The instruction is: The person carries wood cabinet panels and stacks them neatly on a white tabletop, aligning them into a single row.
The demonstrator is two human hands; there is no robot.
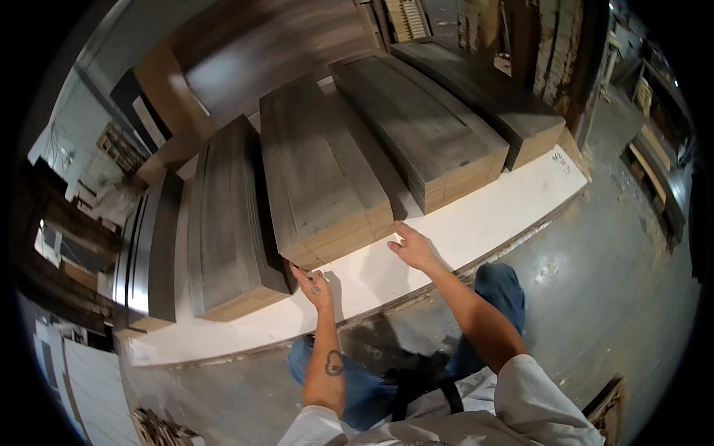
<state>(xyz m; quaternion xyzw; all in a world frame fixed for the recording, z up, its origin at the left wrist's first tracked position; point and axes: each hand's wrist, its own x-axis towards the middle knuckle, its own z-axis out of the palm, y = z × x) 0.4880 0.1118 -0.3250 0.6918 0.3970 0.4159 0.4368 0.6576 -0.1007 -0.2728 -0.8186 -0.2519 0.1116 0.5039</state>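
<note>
Grey-brown stack (320,186): middle of five long stacks, lying on a white board (476,212), pale cut end facing the hands.
Left hand (316,288): placed at the near left lower corner of the middle stack, fingers (297,272) partly hidden against or under the edge; impossible to tell whether clamped.
Right hand (413,249): opposite, at the near right lower corner, fingers touching or just beside the edge, thumb spread apart from them; no closed grip in sight.
Stack to the left (230,223): untouched, angled slightly, near the left hand.
Stack to the right (424,119): likewise untouched, set farther back, separated by a dark gap.
Near end: apparently being steadied or taken hold of, judging by a hand at each corner; impossible to say whether for lifting or straightening.
Lower corners: calling next, most likely, for a firm two-sided hold and even effort, layers kept flush, neighbours unbumped.
</note>
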